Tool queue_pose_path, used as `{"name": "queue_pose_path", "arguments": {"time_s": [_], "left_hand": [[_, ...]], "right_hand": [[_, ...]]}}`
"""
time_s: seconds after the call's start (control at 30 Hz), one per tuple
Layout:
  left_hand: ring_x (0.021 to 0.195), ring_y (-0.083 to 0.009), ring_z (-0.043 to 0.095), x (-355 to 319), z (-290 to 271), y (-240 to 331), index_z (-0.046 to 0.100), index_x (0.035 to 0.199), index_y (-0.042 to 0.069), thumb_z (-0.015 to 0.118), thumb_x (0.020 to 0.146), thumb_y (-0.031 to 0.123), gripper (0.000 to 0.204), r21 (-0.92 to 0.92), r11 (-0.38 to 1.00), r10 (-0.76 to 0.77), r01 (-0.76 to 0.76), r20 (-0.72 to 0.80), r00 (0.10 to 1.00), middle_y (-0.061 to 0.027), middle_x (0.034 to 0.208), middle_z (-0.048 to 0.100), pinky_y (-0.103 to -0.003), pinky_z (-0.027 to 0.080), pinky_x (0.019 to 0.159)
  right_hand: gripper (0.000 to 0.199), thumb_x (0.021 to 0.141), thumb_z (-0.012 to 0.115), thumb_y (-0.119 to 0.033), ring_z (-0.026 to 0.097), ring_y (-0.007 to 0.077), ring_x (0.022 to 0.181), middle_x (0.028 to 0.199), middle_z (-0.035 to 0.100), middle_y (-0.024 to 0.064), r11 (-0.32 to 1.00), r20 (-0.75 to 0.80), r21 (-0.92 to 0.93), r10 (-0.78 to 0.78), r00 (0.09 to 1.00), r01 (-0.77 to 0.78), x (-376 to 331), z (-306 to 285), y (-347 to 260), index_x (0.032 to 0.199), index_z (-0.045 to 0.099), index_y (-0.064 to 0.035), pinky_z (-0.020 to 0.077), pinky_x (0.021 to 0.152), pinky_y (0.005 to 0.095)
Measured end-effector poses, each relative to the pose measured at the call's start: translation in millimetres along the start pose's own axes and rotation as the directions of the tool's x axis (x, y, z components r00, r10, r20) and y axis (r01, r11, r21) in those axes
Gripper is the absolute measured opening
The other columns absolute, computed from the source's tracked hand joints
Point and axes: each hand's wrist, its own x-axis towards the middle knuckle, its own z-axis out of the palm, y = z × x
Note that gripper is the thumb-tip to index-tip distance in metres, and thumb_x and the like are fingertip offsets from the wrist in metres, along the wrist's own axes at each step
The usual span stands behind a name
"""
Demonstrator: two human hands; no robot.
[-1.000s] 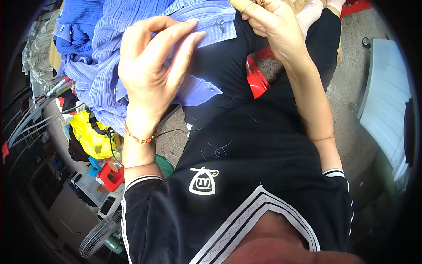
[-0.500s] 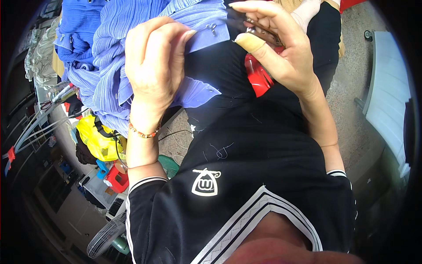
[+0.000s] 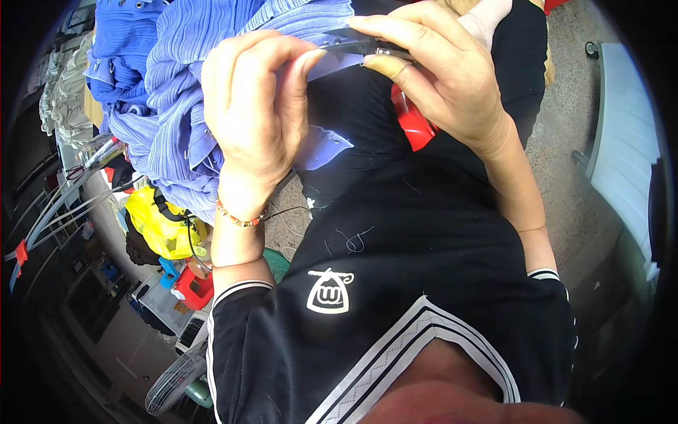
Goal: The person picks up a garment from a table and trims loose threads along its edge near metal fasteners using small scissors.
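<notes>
A blue ribbed knit garment (image 3: 201,42) lies across my lap and to the left. My left hand (image 3: 258,106) is closed, thumb against forefinger, pinching the garment's edge. My right hand (image 3: 452,85) holds dark metal thread snips (image 3: 353,46) between thumb and fingers. Their blades point left, over the garment and close to my left fingertips. What lies exactly between the blades is hidden. A loose corner of blue cloth (image 3: 325,148) with small holes hangs below my left hand. Something shiny and red (image 3: 413,124) lies on my dark trousers under my right hand.
At the left are a yellow plastic bag (image 3: 159,222), a red container (image 3: 192,286) and several cables. A fan (image 3: 173,378) stands at the lower left. A pale panel on a wheeled frame (image 3: 625,141) stands at the right. Loose threads (image 3: 353,240) cling to my shirt.
My right hand has moved left and the snips now reach across toward my left fingertips. The metal fastener seen on the garment's edge is now covered. My left hand has shifted slightly right.
</notes>
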Motion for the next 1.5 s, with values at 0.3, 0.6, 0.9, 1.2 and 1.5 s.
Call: {"name": "queue_pose_path", "arguments": {"time_s": [0.3, 0.6, 0.9, 1.2, 1.5], "left_hand": [[0.083, -0.0260, 0.062, -0.6, 5.1, 7.9, 0.067, 0.092, 0.005, 0.075, 0.083, 0.007, 0.013, -0.054, 0.997, -0.051, 0.050, -0.012, 0.999, -0.0067, 0.087, 0.066, -0.035, 0.048, 0.077], [0.092, -0.0249, 0.061, -15.9, -7.7, 8.2, 0.068, 0.100, 0.004, 0.073, 0.084, -0.001, 0.018, 0.020, 0.992, -0.120, 0.121, -0.016, 0.993, -0.0082, 0.097, 0.066, -0.034, 0.048, 0.081], [0.107, -0.0250, 0.055, -40.2, -12.1, -6.0, 0.061, 0.118, 0.005, 0.085, 0.074, 0.011, 0.050, -0.050, 0.991, -0.132, 0.126, -0.125, 0.983, -0.0108, 0.115, 0.060, -0.035, 0.046, 0.090], [0.097, -0.0244, 0.065, -9.9, -6.3, -9.5, 0.070, 0.096, 0.005, 0.077, 0.081, 0.006, 0.017, -0.005, 0.999, -0.041, 0.041, 0.009, 0.999, -0.0105, 0.106, 0.068, -0.033, 0.050, 0.086], [0.088, -0.0024, 0.055, 31.8, -18.4, 22.7, 0.064, 0.104, 0.002, 0.063, 0.097, 0.006, 0.008, -0.807, 0.263, -0.564, 0.528, 0.316, 0.763, 0.0019, 0.097, 0.064, -0.016, 0.042, 0.078]], "right_hand": [[0.034, 0.073, 0.078, -0.001, 0.064, 0.0249, 0.077, 0.085, 0.063, 0.0106, 0.990, 0.005, -0.111, -0.088, 0.996, 0.088, -3.7, 1.7, 0.8, 0.106, 0.071, -0.0007, 0.0523, 0.068, 0.0322], [0.033, 0.081, 0.074, 0.003, 0.055, 0.0125, 0.074, 0.087, 0.061, 0.0058, 0.972, -0.085, 0.113, 0.215, 0.973, -0.205, -14.1, -9.9, 15.8, 0.113, 0.068, 0.0034, 0.0432, 0.068, 0.0237], [0.037, 0.082, 0.075, 0.004, 0.053, 0.0080, 0.078, 0.094, 0.059, 0.0031, 0.900, -0.090, 0.347, 0.314, 0.945, -0.266, -35.4, 1.7, 28.4, 0.119, 0.065, 0.0038, 0.0435, 0.071, 0.0205], [0.050, 0.082, 0.078, 0.000, 0.054, 0.0081, 0.086, 0.100, 0.057, 0.0021, 0.919, 0.069, 0.341, 0.184, 0.981, -0.196, -28.9, 1.9, 25.0, 0.128, 0.059, 0.0031, 0.0453, 0.075, 0.0226], [0.043, 0.083, 0.079, -0.006, 0.057, 0.0054, 0.079, 0.098, 0.059, 0.0008, 0.980, -0.155, 0.200, 0.016, 0.988, 0.015, -23.5, -18.3, 23.2, 0.125, 0.066, -0.0054, 0.0446, 0.064, 0.0172]]}}
